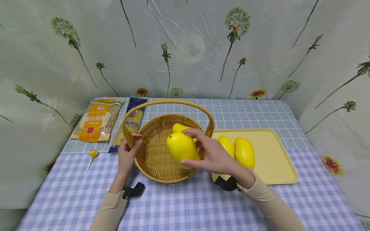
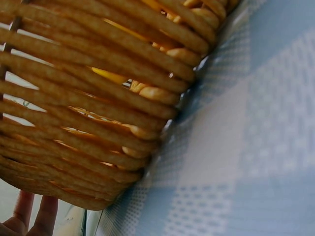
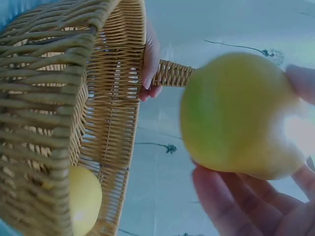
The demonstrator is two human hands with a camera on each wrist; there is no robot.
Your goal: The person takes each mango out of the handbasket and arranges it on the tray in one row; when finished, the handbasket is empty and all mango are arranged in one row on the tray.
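A yellow mango (image 1: 182,149) is held over the right part of a round wicker basket (image 1: 156,157) by my right hand (image 1: 216,155), thumb on the near side and fingers on the far side. My left hand (image 1: 127,157) grips the basket's left rim at the foot of its arched handle (image 1: 167,101). Inside the basket lies another mango (image 1: 177,127), partly covered by the held one in the head view. The right wrist view shows the held mango (image 3: 236,118) apart from the basket wall. In the left wrist view, fingers (image 2: 44,216) touch the wicker side.
Right of the basket, a yellow tray (image 1: 271,157) bears two more mangoes (image 1: 244,152). An orange food packet (image 1: 96,122) and a blue-ended pasta packet (image 1: 136,117) lie to the left. A small yellow-headed item (image 1: 93,154) is nearer the front. Behind the table hangs a flowered curtain (image 1: 190,64).
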